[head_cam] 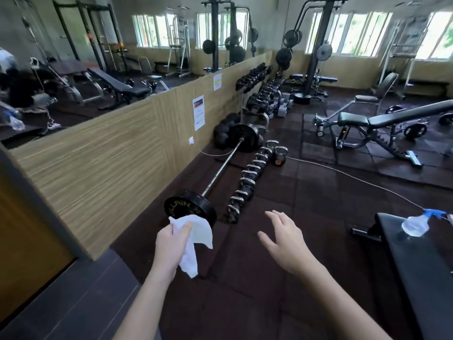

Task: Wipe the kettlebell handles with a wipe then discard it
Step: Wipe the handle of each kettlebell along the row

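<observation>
While the left hand (171,244) clutches a crumpled white wipe (193,241) between thumb and curled fingers, the right hand (284,244) hangs in the air with its fingers spread and holding nothing. Beyond both hands, a row of kettlebells (250,175) with chrome handles runs along the dark rubber floor (306,192), just beside a loaded barbell (220,168) lying near the wood-panelled wall (110,153). At the right, a spray bottle (419,223) lies on the near end of the bench (421,271).
</observation>
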The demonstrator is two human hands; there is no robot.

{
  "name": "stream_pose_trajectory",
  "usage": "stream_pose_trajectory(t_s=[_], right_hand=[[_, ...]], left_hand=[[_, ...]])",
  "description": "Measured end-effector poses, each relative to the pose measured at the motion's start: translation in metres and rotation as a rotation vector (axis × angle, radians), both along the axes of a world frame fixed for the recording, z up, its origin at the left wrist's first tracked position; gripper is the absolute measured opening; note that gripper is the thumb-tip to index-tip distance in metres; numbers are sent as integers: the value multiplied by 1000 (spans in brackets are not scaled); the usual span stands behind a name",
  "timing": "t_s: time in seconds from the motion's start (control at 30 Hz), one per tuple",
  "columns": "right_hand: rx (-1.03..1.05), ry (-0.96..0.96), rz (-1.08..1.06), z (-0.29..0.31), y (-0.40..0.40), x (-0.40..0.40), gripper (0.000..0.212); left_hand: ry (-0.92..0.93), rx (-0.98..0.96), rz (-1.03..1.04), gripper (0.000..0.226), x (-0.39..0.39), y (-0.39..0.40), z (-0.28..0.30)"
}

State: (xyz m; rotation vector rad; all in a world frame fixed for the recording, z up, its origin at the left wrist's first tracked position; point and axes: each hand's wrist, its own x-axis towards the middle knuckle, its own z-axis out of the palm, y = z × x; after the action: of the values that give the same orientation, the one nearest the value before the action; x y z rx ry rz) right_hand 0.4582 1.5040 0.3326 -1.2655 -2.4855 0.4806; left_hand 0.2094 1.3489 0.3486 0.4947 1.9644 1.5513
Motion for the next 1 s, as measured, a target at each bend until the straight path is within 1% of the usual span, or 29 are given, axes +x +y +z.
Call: stream_pose_trajectory(t_s=[0.07, 0.17, 0.27, 0.43, 0.53, 0.63, 0.73, 0.77, 0.83, 0.9, 0.93, 1.0], right_hand=[[-12, -7, 12, -9, 50, -3, 66], [-42, -39, 50, -23, 132, -6, 69], [-38, -79, 113, -37, 219, -4, 70], [-82, -156, 215, -49, 350, 7, 71], [-121, -195, 273, -57, 424, 1, 71], [-132, -216, 347, -72, 496, -21, 70], [-142, -216, 423, -89, 568, -58, 69], [-144, -217, 446, -95, 591, -71, 69], [-144, -225, 483, -108, 639, -100, 69], [-162, -245, 520, -122, 686, -125, 69], [-167, -247, 550, -130, 707, -137, 68], [-171, -250, 610, -145, 748, -164, 68]], left_hand=[[-9, -27, 28, 29, 0, 49, -5], [-4, -44, 86, 22, 4, 123, -16], [-10, -58, 163, 21, 14, 195, -32], [-30, -136, 325, 34, 36, 291, -56], [-79, -163, 393, 29, 45, 351, -62], [-129, -175, 466, 18, 39, 412, -77], [-111, -175, 526, 20, 19, 477, -99], [-111, -185, 539, 24, 12, 498, -105], [-130, -213, 574, 43, -6, 542, -117], [-160, -241, 633, 52, -23, 584, -132], [-172, -255, 655, 49, -28, 603, -138], [-180, -252, 692, 34, -38, 645, -144]])
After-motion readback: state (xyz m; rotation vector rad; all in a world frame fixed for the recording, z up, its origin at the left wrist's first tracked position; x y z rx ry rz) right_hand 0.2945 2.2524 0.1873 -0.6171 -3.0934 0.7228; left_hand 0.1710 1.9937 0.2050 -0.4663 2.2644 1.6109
